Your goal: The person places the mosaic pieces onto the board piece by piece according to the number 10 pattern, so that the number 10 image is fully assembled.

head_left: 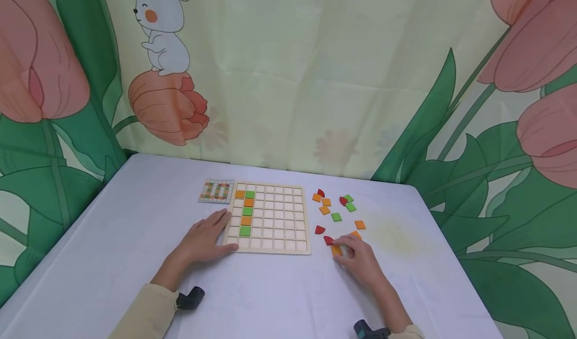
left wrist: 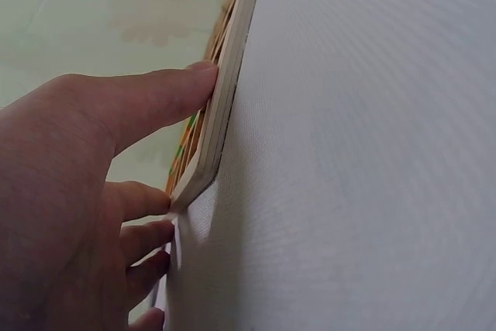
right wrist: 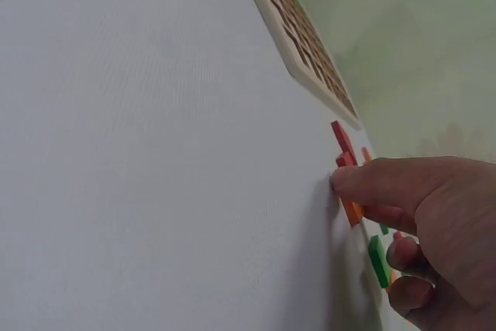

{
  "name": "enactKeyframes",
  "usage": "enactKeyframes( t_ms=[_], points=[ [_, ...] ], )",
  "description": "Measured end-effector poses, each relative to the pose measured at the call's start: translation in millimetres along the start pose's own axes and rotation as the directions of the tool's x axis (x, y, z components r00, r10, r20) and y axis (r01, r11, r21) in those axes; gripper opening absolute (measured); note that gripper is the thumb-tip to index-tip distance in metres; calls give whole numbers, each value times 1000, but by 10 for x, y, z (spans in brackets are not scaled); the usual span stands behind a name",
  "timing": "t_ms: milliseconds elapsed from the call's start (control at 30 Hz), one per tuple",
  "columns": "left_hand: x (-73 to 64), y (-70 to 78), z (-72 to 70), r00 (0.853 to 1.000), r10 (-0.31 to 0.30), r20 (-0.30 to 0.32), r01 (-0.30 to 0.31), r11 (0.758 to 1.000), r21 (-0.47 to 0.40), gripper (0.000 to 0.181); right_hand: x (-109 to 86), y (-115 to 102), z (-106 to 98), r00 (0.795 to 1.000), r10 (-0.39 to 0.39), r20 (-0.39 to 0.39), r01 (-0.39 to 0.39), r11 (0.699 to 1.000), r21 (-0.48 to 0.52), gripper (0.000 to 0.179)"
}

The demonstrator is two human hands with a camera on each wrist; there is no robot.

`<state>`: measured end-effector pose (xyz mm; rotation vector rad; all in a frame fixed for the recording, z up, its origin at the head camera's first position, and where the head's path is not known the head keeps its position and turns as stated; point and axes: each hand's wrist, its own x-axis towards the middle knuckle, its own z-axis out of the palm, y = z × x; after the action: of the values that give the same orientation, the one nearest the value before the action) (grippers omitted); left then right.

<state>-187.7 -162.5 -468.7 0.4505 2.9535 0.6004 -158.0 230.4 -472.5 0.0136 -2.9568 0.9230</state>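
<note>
A: How does the left hand [head_left: 203,240] lie?
B: Fingers spread, thumb on the near edge of the gridded board [head_left: 270,252], the others along its left side.
A: And the right hand [head_left: 358,259]?
B: Well apart from it, right of the board, pinching an orange tile [head_left: 335,250]. I can't tell whether that's lifted off the bench [head_left: 288,299].
A: What lies around it?
B: A red wedge [head_left: 328,240] just beside, and loose pieces [head_left: 336,217] in orange, green and red scattered beyond.
A: Anything in the board?
B: Five set tiles [head_left: 247,211], green and orange by turns, down the second column; another orange one left of the topmost.
A: Farther out?
B: A patterned card [head_left: 216,191] by the board's far left corner, then a curtain [head_left: 288,78] with tulips and a white rabbit [head_left: 168,48].
</note>
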Motion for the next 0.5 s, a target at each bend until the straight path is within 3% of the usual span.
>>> enactKeyframes(
  t_ms=[500],
  points=[
    [1,-18,23,1000,15,-11,-15,1000,4,91,-20,75,-2,1000,15,-15,-15,1000,0,26]
  ],
)
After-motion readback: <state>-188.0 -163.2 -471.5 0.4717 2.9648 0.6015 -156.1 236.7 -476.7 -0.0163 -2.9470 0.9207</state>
